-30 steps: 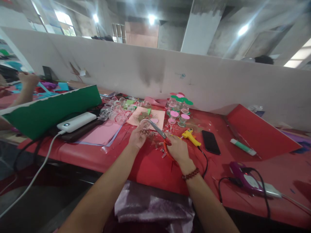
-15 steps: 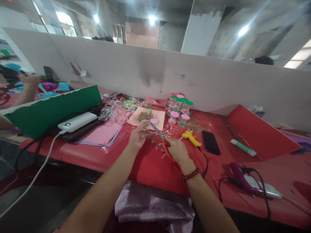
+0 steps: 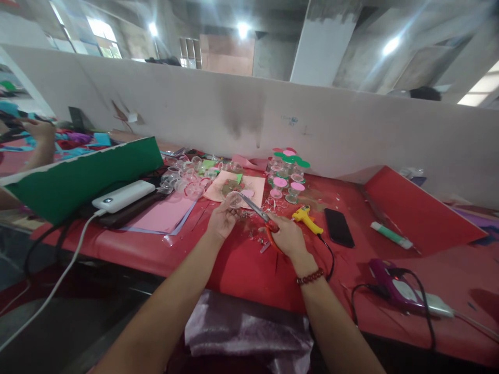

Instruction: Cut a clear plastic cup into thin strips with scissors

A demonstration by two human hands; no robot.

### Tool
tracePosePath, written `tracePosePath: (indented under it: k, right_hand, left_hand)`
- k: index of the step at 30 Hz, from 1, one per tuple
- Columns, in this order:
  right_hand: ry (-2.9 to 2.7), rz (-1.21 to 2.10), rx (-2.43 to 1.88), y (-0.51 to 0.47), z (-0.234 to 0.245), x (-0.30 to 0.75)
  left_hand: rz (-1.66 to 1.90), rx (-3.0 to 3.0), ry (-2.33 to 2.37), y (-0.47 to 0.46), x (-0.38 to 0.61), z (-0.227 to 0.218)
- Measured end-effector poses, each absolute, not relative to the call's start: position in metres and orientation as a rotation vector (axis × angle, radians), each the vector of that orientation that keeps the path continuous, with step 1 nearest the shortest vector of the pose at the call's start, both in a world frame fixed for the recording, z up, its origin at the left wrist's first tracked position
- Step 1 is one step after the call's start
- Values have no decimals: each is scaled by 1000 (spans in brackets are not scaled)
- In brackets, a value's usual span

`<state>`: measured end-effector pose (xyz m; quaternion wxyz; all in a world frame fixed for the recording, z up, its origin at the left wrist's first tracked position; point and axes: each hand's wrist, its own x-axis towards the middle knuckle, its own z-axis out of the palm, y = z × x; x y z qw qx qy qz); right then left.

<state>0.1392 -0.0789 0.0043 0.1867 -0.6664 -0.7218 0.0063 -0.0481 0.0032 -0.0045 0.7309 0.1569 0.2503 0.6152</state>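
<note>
My left hand is closed round a small clear plastic cup, held just above the red table cover. My right hand grips red-handled scissors, whose metal blades reach up and left to the cup's rim. Small plastic scraps lie scattered under both hands. A beaded bracelet sits on my right wrist.
Several clear cups and lidded cups with pink and green discs stand behind. A yellow glue gun, black phone, glue stick, purple tool, white power bank, pink sheet and green board surround. Another person's hand is at far left.
My right hand with the scissors has shifted slightly up and toward the cup; the blades stay at its rim. My left hand has barely moved.
</note>
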Motion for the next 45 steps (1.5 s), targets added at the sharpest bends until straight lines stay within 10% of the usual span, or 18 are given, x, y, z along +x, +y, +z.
tracePosePath:
  k: [45]
  right_hand:
    - [-2019, -131, -1911, -80, 6, 139]
  left_hand:
    - [1344, 364, 420, 2, -51, -3]
